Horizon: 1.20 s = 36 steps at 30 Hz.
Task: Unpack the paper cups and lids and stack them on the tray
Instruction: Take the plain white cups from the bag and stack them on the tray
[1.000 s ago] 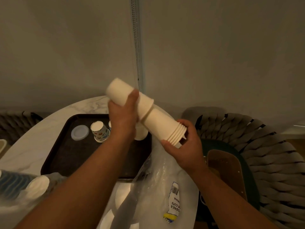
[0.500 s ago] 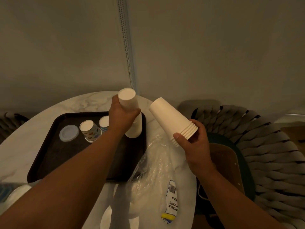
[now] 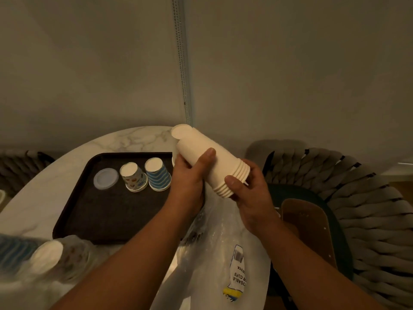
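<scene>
We hold the nested white cups (image 3: 207, 157) above the tray's (image 3: 73, 211) right edge: left hand (image 3: 190, 175) grasping mid-stack, right hand (image 3: 248, 193) at the rims. Light, crushable; grip near rims.

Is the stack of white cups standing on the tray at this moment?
No. Both the left hand and the right hand hold the white cup stack tilted in the air, above the edge of the tray.
</scene>
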Tool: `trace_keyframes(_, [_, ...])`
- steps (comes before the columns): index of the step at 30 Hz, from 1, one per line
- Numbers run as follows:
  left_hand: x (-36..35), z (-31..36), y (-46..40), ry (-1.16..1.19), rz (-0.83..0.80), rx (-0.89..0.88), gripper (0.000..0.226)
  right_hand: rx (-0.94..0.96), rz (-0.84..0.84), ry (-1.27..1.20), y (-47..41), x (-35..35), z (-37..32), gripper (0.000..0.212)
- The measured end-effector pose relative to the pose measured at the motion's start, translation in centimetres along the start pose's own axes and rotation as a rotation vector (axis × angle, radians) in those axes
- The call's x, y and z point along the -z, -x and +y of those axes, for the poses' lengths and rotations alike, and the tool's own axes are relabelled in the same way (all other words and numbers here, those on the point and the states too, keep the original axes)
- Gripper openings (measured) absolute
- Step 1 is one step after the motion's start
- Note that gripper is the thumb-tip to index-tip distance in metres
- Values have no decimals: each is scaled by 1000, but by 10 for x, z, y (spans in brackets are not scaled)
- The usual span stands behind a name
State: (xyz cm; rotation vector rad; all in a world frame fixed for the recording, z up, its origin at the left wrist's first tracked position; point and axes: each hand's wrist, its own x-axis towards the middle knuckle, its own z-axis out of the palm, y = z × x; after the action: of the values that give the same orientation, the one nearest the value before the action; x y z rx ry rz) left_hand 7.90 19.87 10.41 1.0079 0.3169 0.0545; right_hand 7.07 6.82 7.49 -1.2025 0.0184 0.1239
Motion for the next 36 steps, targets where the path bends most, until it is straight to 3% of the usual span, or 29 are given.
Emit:
trace_keyframes(4, [-5, 6, 0, 195, 109, 62, 77, 33, -32, 131, 6, -15, -4, 66])
trace_keyframes(10, [-9, 8, 4, 184, 223, 105, 49, 156, -2, 307, 8, -20, -4, 63])
trace_keyframes(13, [-11, 9, 6, 175, 254, 133, 47, 186, 9, 358, 7, -20, -4, 75])
trace_keyframes(21, [-18, 16, 4, 191, 290, 155, 37, 193, 12, 379, 1, -21, -5, 83])
trace_keyframes(24, [-13, 27, -3, 183, 386, 173, 33, 223, -17, 437, 4, -12, -4, 74])
trace_keyframes(27, [5, 48, -19, 141, 463, 26, 38, 198, -20, 385, 11, 3, -2, 65])
trace_keyframes(32, [12, 79, -38, -251, 264, -393, 64, 62, 119, 29, 8, 16, 3, 60])
trace_keyframes(36, [10, 93, -64, -582, 181, -587, 71, 62, 174, -36, 1, 17, 1, 49])
